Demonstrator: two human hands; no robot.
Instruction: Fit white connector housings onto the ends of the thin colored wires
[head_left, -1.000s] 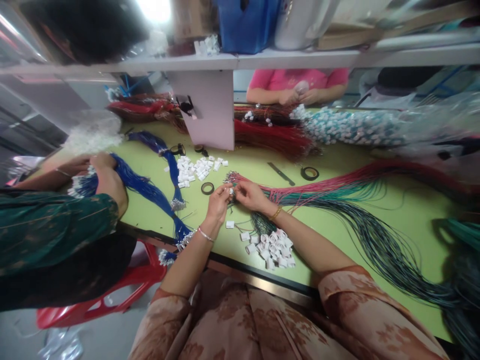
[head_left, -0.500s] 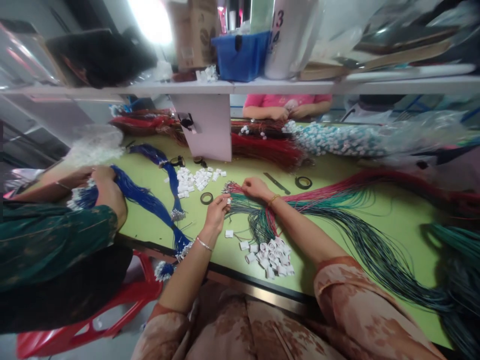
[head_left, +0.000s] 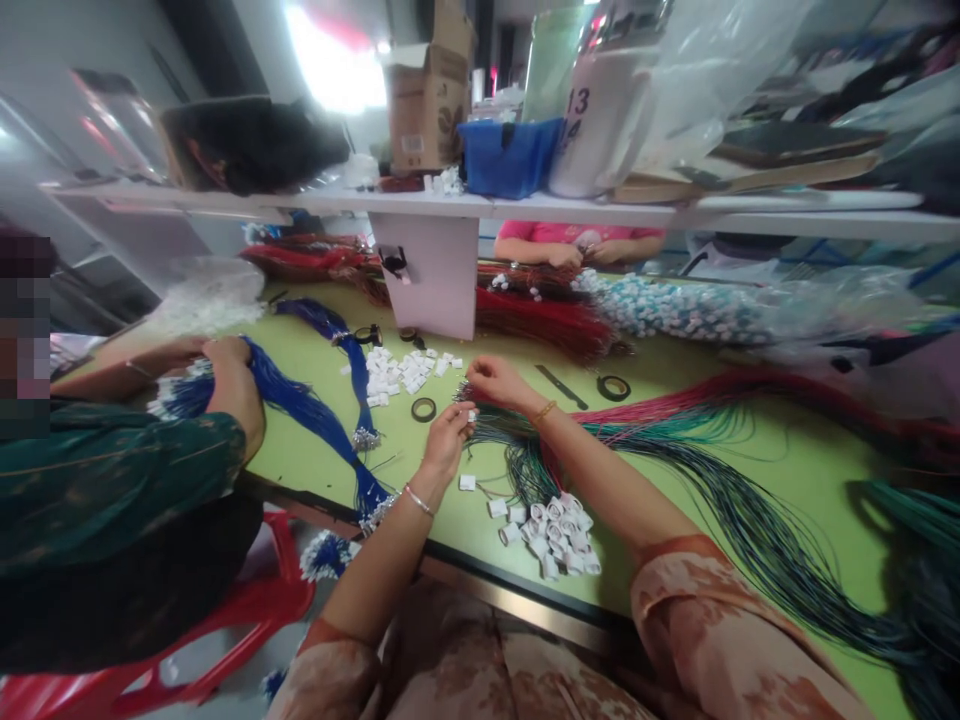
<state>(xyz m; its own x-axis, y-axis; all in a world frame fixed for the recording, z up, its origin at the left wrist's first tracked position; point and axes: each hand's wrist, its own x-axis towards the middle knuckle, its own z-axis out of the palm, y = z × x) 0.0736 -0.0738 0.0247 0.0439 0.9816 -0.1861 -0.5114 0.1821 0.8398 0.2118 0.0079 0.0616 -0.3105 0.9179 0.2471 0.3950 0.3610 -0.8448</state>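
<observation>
My left hand [head_left: 447, 438] pinches a small white plastic connector [head_left: 472, 416] between thumb and fingertips. Just above and to the right, my right hand [head_left: 498, 385] is closed at the fingertips on wire, at the metal-tipped ends [head_left: 463, 390] of the bundle; the exact strand is too small to make out. Red wires [head_left: 645, 400] and dark green wires [head_left: 690, 470] run from under my right forearm toward the right side of the table. Below my hands lies a pile of white cylindrical sockets [head_left: 555, 535] with wires attached. A single white piece [head_left: 467, 483] sits left of it.
Loose white connectors [head_left: 401, 372], black tape rolls [head_left: 424, 409] [head_left: 613, 387] and a dark blade [head_left: 561, 387] lie on the green table. At left, a co-worker's hands [head_left: 225, 365] hold blue wires [head_left: 300, 405]. A shelf [head_left: 585, 208] with a blue bin [head_left: 510, 160] spans the back.
The view has tilted up and shifted slightly left. My right hand has moved a little left over the wire ends. My left hand keeps the white connector.
</observation>
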